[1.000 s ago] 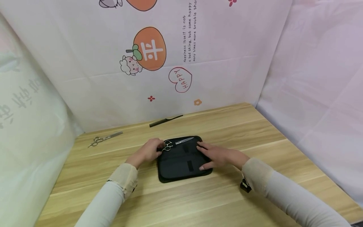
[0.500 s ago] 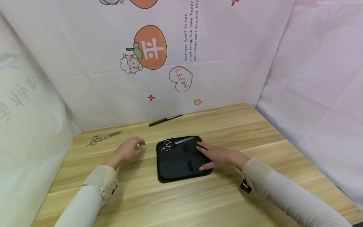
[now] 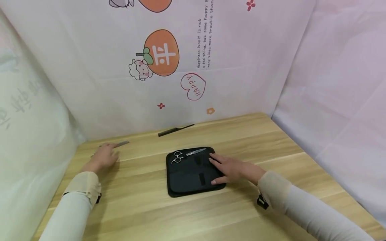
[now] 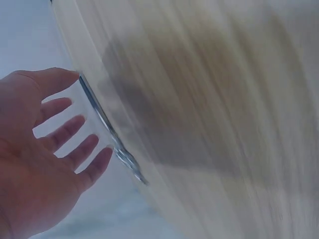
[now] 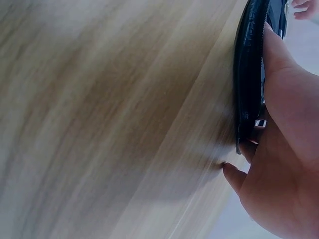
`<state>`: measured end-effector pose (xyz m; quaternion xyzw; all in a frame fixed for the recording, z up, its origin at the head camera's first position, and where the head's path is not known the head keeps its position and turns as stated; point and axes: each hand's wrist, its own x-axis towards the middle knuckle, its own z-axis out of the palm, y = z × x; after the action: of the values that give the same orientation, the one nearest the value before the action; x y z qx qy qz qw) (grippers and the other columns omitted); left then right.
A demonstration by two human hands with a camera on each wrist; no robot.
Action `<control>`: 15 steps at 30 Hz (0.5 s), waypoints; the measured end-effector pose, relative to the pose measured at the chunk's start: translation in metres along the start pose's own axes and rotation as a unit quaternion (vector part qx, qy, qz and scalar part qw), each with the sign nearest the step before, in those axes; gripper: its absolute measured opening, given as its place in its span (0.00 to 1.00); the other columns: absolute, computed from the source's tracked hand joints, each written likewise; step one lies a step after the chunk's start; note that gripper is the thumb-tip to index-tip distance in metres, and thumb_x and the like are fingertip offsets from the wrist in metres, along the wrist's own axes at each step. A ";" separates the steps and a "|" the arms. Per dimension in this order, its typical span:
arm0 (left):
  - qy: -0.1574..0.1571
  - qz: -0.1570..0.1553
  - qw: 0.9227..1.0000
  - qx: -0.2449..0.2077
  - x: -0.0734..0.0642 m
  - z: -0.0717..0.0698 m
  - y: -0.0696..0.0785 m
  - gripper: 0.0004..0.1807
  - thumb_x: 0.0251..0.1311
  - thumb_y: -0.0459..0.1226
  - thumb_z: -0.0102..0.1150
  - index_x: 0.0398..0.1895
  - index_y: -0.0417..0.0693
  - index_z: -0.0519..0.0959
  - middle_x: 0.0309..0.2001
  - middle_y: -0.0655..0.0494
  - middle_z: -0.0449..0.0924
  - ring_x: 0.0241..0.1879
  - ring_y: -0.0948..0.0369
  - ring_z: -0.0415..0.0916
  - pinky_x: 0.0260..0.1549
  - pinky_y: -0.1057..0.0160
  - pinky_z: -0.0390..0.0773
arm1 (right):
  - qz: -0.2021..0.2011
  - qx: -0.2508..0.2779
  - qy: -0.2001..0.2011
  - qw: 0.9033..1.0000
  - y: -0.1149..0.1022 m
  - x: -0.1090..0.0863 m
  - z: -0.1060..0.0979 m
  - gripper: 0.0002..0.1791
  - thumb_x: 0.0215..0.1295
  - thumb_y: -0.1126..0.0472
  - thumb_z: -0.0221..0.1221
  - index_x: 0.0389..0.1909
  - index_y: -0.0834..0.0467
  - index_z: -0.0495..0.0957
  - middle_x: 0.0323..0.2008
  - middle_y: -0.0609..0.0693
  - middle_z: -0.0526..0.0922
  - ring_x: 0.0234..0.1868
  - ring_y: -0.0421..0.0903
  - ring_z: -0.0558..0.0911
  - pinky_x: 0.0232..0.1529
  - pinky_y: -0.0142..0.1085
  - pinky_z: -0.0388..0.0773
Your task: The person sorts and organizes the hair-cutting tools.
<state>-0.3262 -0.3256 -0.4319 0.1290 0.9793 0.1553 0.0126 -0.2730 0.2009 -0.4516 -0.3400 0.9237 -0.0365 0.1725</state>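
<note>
My left hand (image 3: 104,157) is over the thinning scissors (image 3: 122,143) at the table's far left, hiding their handles in the head view. In the left wrist view its fingers are spread, with the silver scissors (image 4: 102,117) lying just beyond the fingertips. My right hand (image 3: 233,170) rests on the right edge of an unfolded black zip case (image 3: 187,179), fingers extended. Another pair of scissors (image 3: 177,157) lies in the case, its handles at the left and its blade pointing right, the middle covered by the case's black material. The right wrist view shows the case's zipped edge (image 5: 249,64) under my thumb.
A black tail comb (image 3: 172,131) lies near the table's back edge, behind the case. White printed sheets (image 3: 235,83) hang at the back and sides of the wooden table (image 3: 169,221).
My left hand has left the case's left edge and moved left to the thinning scissors. My right hand has stayed on the case.
</note>
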 end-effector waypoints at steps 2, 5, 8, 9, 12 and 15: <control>0.002 -0.017 1.000 0.007 -0.001 -0.004 -0.009 0.32 0.63 0.32 0.55 0.67 0.22 0.65 0.63 0.16 0.63 0.61 0.23 0.62 0.59 0.27 0.64 | -0.002 -0.003 0.002 1.000 -0.001 0.000 0.000 0.54 0.70 0.28 0.52 0.82 0.61 0.48 0.82 0.61 0.42 0.80 0.60 0.50 0.76 0.53 0.56; -0.003 -0.036 0.999 0.013 -0.001 -0.007 -0.015 0.35 0.57 0.33 0.56 0.68 0.23 0.64 0.64 0.16 0.61 0.61 0.20 0.60 0.59 0.25 0.64 | 0.004 0.000 0.003 1.000 -0.002 -0.002 0.001 0.54 0.70 0.28 0.53 0.82 0.60 0.48 0.82 0.60 0.43 0.80 0.59 0.50 0.76 0.53 0.56; -0.014 -0.046 0.999 0.021 -0.001 -0.003 -0.019 0.36 0.56 0.33 0.54 0.69 0.25 0.63 0.65 0.16 0.59 0.62 0.19 0.59 0.58 0.24 0.63 | 0.012 0.003 0.005 1.000 -0.002 -0.003 0.004 0.54 0.69 0.28 0.53 0.82 0.59 0.48 0.82 0.58 0.43 0.80 0.58 0.50 0.76 0.52 0.56; -0.017 -0.046 0.998 0.025 -0.001 -0.002 -0.019 0.36 0.57 0.33 0.54 0.69 0.25 0.63 0.65 0.16 0.60 0.62 0.20 0.59 0.58 0.24 0.63 | 0.011 0.006 0.006 1.000 -0.003 -0.004 0.005 0.54 0.69 0.28 0.53 0.82 0.59 0.48 0.82 0.59 0.43 0.80 0.58 0.51 0.76 0.52 0.57; -0.021 -0.047 0.998 0.032 0.000 0.001 -0.020 0.34 0.60 0.33 0.52 0.69 0.24 0.63 0.65 0.17 0.62 0.64 0.22 0.59 0.60 0.25 0.61 | 0.009 0.014 0.011 1.000 -0.003 -0.004 0.005 0.54 0.69 0.28 0.53 0.82 0.60 0.49 0.82 0.59 0.43 0.80 0.59 0.51 0.76 0.53 0.57; -0.019 -0.047 0.998 0.030 0.000 0.001 -0.020 0.32 0.61 0.33 0.53 0.68 0.24 0.64 0.65 0.17 0.62 0.63 0.23 0.60 0.60 0.25 0.60 | 0.009 0.018 0.013 1.000 -0.002 -0.004 0.003 0.54 0.69 0.28 0.53 0.82 0.59 0.48 0.82 0.58 0.42 0.80 0.58 0.50 0.76 0.53 0.56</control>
<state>-0.3312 -0.3435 -0.4390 0.0862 0.9882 0.1223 0.0340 -0.2682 0.2021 -0.4525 -0.3278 0.9281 -0.0564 0.1671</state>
